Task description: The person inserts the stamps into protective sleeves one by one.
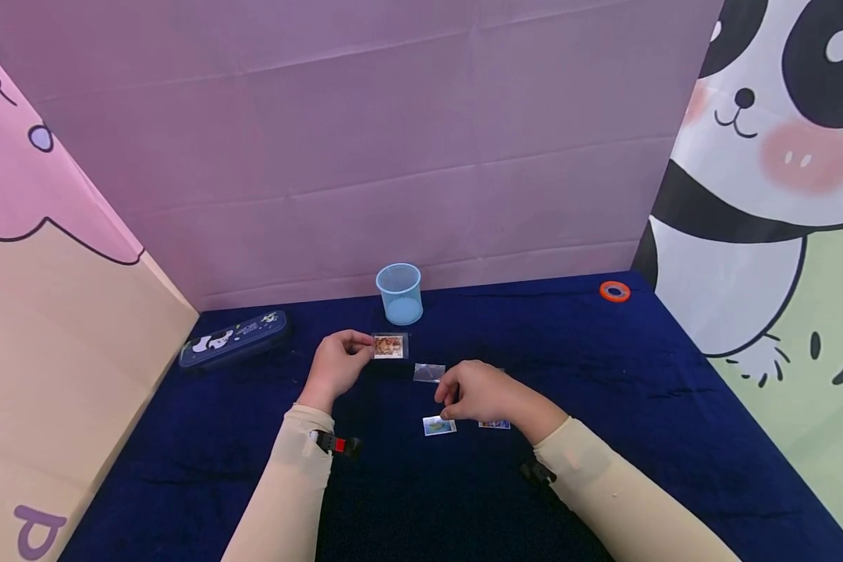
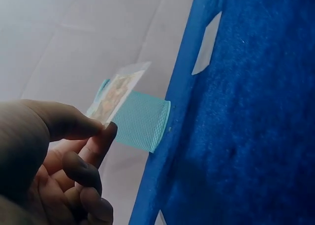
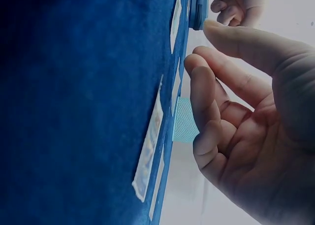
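Observation:
My left hand [image 1: 337, 363] pinches a small picture card in a clear sleeve [image 1: 389, 346] by its left edge, between thumb and fingertips. In the left wrist view the sleeved card [image 2: 117, 94] is held up off the cloth. My right hand [image 1: 485, 393] hovers over the table with bent fingers, thumb and forefinger apart and nothing between them. Just below it lie a picture card [image 1: 439, 425] and a second picture card [image 1: 495, 425], partly covered by the hand. A clear sleeve [image 1: 429, 372] lies flat left of the right fingers.
Behind the left hand stands a light blue mesh cup [image 1: 402, 300]. A dark blue panda pencil case [image 1: 233, 339] lies at the back left, and an orange tape roll [image 1: 614, 291] at the back right. Dark blue cloth [image 1: 604, 375] covers the table; printed curtains surround it.

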`<state>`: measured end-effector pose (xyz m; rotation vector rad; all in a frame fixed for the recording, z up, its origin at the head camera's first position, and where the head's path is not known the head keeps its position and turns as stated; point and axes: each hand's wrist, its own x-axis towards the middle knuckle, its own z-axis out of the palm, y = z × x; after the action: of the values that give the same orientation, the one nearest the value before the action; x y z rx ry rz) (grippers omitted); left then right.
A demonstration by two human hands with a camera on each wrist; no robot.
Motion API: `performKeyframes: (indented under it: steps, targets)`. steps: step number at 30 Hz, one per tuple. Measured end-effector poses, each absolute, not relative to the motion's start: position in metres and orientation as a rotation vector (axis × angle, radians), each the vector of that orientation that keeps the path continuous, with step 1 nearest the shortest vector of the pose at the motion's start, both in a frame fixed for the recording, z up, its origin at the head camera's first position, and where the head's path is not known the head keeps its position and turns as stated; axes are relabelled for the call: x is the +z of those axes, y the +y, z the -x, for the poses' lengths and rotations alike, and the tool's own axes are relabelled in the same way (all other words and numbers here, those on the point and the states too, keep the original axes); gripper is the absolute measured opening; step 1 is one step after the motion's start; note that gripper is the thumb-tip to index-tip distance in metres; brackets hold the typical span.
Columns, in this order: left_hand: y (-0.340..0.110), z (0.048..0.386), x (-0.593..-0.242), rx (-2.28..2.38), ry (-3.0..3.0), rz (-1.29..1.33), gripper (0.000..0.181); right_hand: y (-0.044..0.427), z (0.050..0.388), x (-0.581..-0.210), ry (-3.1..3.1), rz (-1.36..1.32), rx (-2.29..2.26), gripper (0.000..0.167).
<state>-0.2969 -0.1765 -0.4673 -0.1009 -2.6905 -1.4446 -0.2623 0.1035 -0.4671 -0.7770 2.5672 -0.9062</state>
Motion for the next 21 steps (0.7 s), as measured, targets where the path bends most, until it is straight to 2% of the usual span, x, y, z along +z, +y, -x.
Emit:
performKeyframes:
  steps: [11,21]
  targets:
    - [-0.1765,0.2966,-0.4733,-1.437,-2.778,-0.002,0.013,0.1030,0.2610,-0.4641,2.618,0.753,-0.832,0.019]
    - [-0.1758,0.2978,-0.4777,-1.251,-2.896,-0.158,0.012,0.1027,0.2593,-0.4649,2.647,0.731,-0.757,0.022]
